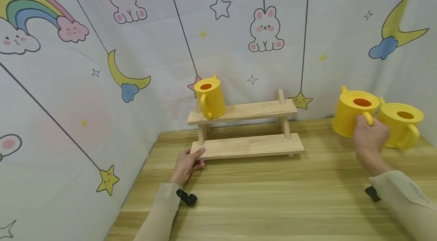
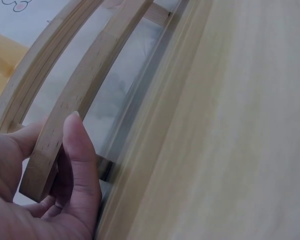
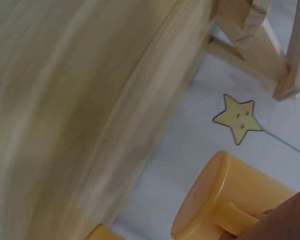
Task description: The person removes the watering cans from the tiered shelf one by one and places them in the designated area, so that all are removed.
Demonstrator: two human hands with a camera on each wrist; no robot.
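A two-tier wooden shelf (image 1: 247, 147) stands against the back of the table. My left hand (image 1: 186, 165) grips the left end of its lower board (image 2: 65, 115), thumb on one face and fingers beneath. On the left of the upper board sits a yellow watering can (image 1: 213, 99), upright. My right hand (image 1: 370, 136) holds a second yellow watering can (image 1: 346, 118) by its handle, raised off the table; its flat base (image 3: 200, 195) shows in the right wrist view. Just right of that hand, a third yellow watering can (image 1: 397, 125) stands on the table, partly hidden.
The wood-grain table (image 1: 273, 199) runs up to a white cloth backdrop (image 1: 235, 63) printed with rabbits, stars and moons. More of the cloth (image 1: 51, 119) hangs along the left side. A black wrist mount (image 1: 187, 197) sits at the left cuff.
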